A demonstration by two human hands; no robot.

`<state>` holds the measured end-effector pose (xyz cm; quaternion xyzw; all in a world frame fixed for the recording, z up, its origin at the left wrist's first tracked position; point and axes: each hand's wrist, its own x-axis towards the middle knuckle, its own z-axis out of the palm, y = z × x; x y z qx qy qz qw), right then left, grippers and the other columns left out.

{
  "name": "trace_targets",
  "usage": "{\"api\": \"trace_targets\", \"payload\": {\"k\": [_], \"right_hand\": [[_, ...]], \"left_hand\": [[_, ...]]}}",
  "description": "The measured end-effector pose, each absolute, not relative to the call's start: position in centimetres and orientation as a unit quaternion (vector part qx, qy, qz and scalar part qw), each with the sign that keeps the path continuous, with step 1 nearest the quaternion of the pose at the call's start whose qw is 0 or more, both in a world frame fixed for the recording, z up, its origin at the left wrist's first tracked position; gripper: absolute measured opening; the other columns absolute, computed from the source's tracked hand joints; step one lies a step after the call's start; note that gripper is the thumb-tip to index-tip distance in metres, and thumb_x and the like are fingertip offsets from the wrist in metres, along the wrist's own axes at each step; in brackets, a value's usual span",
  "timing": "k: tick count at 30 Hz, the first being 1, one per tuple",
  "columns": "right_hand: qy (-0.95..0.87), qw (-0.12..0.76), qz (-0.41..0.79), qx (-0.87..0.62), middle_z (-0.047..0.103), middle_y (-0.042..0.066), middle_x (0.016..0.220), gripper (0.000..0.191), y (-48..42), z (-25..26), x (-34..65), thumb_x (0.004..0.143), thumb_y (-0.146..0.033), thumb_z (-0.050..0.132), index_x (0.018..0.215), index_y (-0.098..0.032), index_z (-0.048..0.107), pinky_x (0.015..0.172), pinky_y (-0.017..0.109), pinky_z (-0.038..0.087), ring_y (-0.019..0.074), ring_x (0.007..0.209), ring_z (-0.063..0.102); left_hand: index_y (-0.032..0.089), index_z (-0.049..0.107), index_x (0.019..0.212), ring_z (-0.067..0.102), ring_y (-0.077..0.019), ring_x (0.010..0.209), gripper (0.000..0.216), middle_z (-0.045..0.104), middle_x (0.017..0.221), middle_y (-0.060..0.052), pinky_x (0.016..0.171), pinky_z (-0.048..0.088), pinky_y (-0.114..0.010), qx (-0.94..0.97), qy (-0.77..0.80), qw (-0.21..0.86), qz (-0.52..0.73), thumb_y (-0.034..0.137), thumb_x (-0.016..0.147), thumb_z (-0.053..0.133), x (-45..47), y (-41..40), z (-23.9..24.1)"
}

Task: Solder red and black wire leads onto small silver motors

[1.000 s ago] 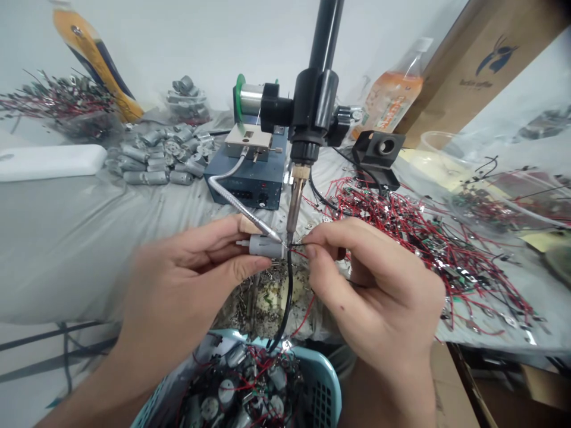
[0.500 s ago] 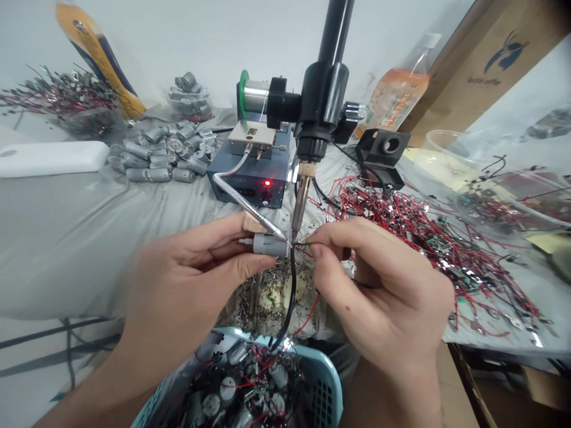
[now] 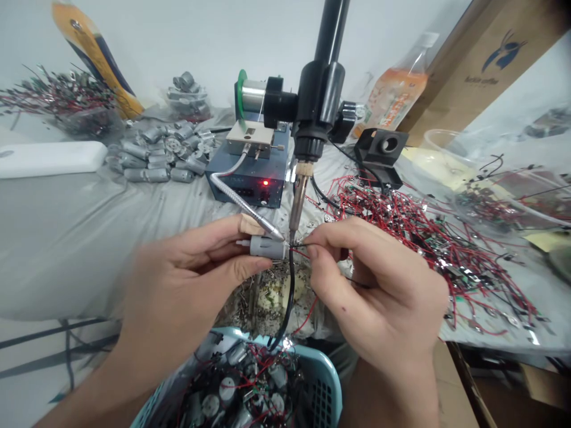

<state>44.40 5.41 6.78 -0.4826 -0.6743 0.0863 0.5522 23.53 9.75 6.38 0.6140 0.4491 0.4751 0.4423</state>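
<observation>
"Everything sits a touch further left than half a second ago, hands included."

"What's on the counter [image 3: 66, 255]?"

"Heaps of red-wired parts [image 3: 414, 249]; below the hands, a light-blue plastic basket [image 3: 325, 380] full of wired motors [image 3: 227, 389]."

"And the hands?"

"Left hand [image 3: 191, 285] clasps a grey motor [image 3: 267, 247] just beneath a soldering iron [image 3: 298, 202]; right hand [image 3: 375, 285] pinches a thin wire [image 3: 298, 245] at the motor's end."

Motor [image 3: 267, 247] in hands [image 3: 379, 291]; solder station [image 3: 252, 193] behind, wire heap [image 3: 428, 249] right, basket [image 3: 330, 371] below.
</observation>
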Motion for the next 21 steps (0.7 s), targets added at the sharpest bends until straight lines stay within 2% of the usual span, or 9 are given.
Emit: {"api": "trace_targets", "payload": {"k": [4, 11, 17, 21], "right_hand": [[-0.675, 0.555, 0.088, -0.479, 0.075, -0.006, 0.091, 0.016, 5.33, 6.85, 44.49, 0.104, -0.007, 0.071, 0.103, -0.022, 0.075, 0.074, 0.025, 0.058, 0.008, 0.079, 0.066], [-0.677, 0.554, 0.089, -0.477, 0.074, -0.006, 0.091, 0.016, 5.34, 6.91, 44.54, 0.104, -0.007, 0.071, 0.102, -0.022, 0.075, 0.073, 0.023, 0.056, 0.0064, 0.078, 0.064], [-0.678, 0.548, 0.088, -0.482, 0.074, -0.006, 0.092, 0.017, 5.34, 6.78, 44.63, 0.105, -0.006, 0.07, 0.104, -0.022, 0.075, 0.075, 0.023, 0.057, 0.0065, 0.081, 0.068], [-0.68, 0.555, 0.078, -0.474, 0.075, -0.006, 0.092, 0.017, 5.34, 6.72, 44.7, 0.105, -0.006, 0.07, 0.104, -0.021, 0.076, 0.075, 0.022, 0.057, 0.006, 0.081, 0.068]], "left_hand": [[0.046, 0.098, 0.108, 0.093, -0.0158, 0.098, 0.026, 0.094, 0.11, 0.014, 0.089, 0.073, -0.014, 0.61, 0.442, 0.453, 0.476, 0.028, 0.09, 0.102, 23.7, 9.66, 6.51], [0.048, 0.097, 0.104, 0.093, -0.0142, 0.098, 0.03, 0.093, 0.107, 0.018, 0.092, 0.073, -0.016, 0.59, 0.423, 0.487, 0.485, 0.023, 0.089, 0.099, 24.05, 9.75, 6.86], [0.046, 0.097, 0.107, 0.092, -0.0092, 0.1, 0.026, 0.093, 0.109, 0.017, 0.091, 0.067, -0.006, 0.61, 0.413, 0.483, 0.473, 0.024, 0.093, 0.1, 23.86, 9.76, 6.67], [0.044, 0.097, 0.108, 0.092, -0.0109, 0.099, 0.026, 0.094, 0.107, 0.015, 0.09, 0.068, -0.008, 0.611, 0.405, 0.479, 0.482, 0.023, 0.093, 0.099, 23.92, 9.75, 6.62]]}}
